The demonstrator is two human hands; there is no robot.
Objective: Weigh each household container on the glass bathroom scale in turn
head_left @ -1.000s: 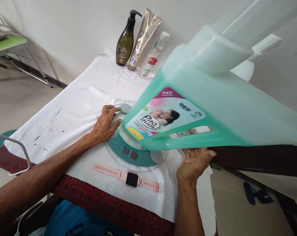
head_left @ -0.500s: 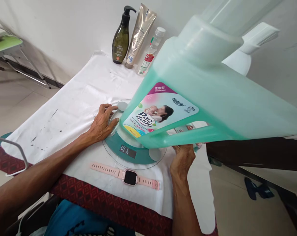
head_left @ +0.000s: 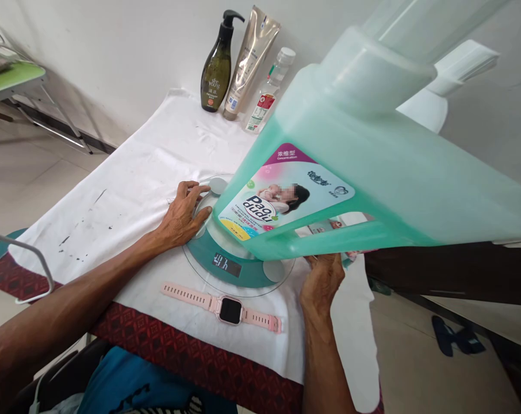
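Note:
A big translucent jug of green liquid detergent (head_left: 286, 123) stands on a round glass scale (head_left: 209, 253) with a teal band and a lit display (head_left: 226, 265). My left hand (head_left: 183, 214) rests at the scale's left edge, its thumb and fingers apart, close to the base of the jug. On the right, my right hand (head_left: 323, 282) is at the scale's right side, below the jug's handle. The jug hides most of its fingers, so their grip does not show. A pink smartwatch (head_left: 230, 310) lies face up in front of the scale.
Against the wall stand a dark pump bottle (head_left: 216, 72), a gold tube (head_left: 249, 63) and a clear bottle (head_left: 269, 92). A white cloth (head_left: 131, 190) covers the table over a dark red patterned one (head_left: 165, 345). Blue slippers (head_left: 458, 335) lie on the floor at right.
The whole view has shifted slightly, so things sit a little further right. Both hands, the jug and the scale keep their places relative to each other.

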